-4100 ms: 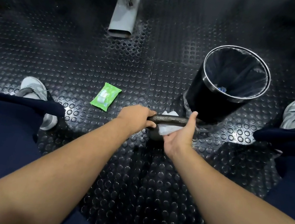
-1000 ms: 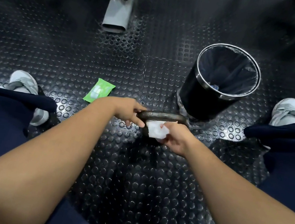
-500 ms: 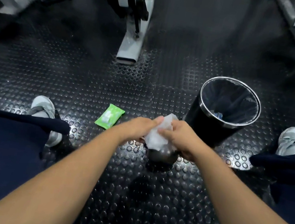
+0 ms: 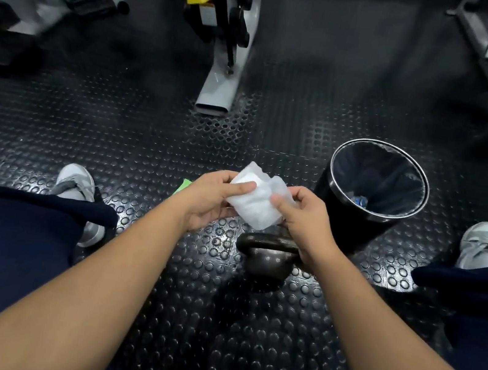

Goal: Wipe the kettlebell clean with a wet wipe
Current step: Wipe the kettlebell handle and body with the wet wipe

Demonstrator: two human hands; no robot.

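Both hands have come up off the kettlebell (image 4: 269, 255) since a second ago, when my left gripped its handle and my right pressed the wipe (image 4: 257, 201) against it. Now I see the wipe lifted clear, held above the handle, crumpled and partly opened between my two hands. My left hand (image 4: 211, 200) pinches the wipe's left edge, thumb on top and fingers curled underneath. My right hand (image 4: 301, 218) pinches the right edge the same way, thumb on the near face, fingers behind. Neither hand touches the kettlebell.

It stands upright on the floor (image 4: 212, 325) between my legs, just below the hands from this view, handle on top and running left to right. My right wrist covers the handle's right end. The metal looks dark and a little glossy; I cannot tell whether it is wet.

Just beyond it to the right stands a round black bin (image 4: 346, 202) with a dark liner and a small scrap at the bottom. A green wipe pack (image 4: 182, 187) lies on the floor behind my left hand, only a corner showing. My grey shoes (image 4: 77, 181) sit wide to either side, with my dark trouser legs in front of them. Farther back, grey machine frames (image 4: 219, 90) rest on the studded rubber.
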